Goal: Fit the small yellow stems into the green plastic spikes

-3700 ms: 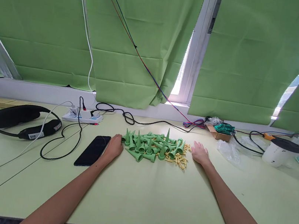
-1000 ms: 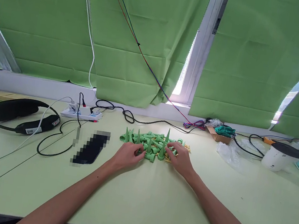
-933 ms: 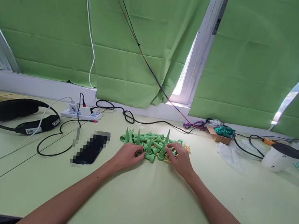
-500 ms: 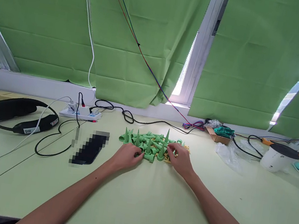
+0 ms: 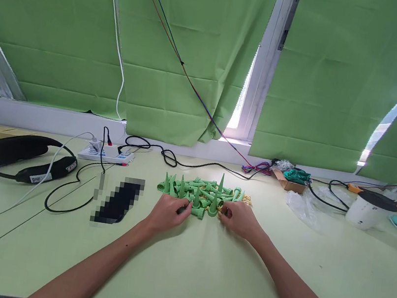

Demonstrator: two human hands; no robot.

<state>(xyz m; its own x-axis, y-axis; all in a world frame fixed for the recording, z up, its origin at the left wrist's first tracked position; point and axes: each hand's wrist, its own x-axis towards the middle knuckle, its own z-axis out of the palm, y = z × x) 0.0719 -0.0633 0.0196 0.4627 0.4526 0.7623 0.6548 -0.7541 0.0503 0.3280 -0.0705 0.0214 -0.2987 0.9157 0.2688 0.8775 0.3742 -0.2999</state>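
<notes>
A pile of green plastic spikes and short tube pieces (image 5: pixel 209 188) lies on the table in front of me, several of the cones standing point up. My left hand (image 5: pixel 169 213) rests at the pile's front left with thumb and fingers drawn together; what they hold, if anything, is hidden. At the front right, my right hand (image 5: pixel 240 219) has its fingers pinched together low by the table. Small yellow pieces (image 5: pixel 247 199) show behind that hand and by its fingertips. Between my hands stands a green spike (image 5: pixel 213 206) on its wide base.
A dark phone (image 5: pixel 119 202), partly blurred, lies left of the pile. Further left are a black neckband-like device (image 5: pixel 28 163) and a power strip (image 5: pixel 106 151) with cables. To the right sit a small cardboard box (image 5: pixel 290 183), clear plastic bags (image 5: pixel 303 207) and a white canister (image 5: pixel 366 211).
My right hand has come down from the pile's right side to the table at its front edge. The left hand stays at the front left, fingers still curled.
</notes>
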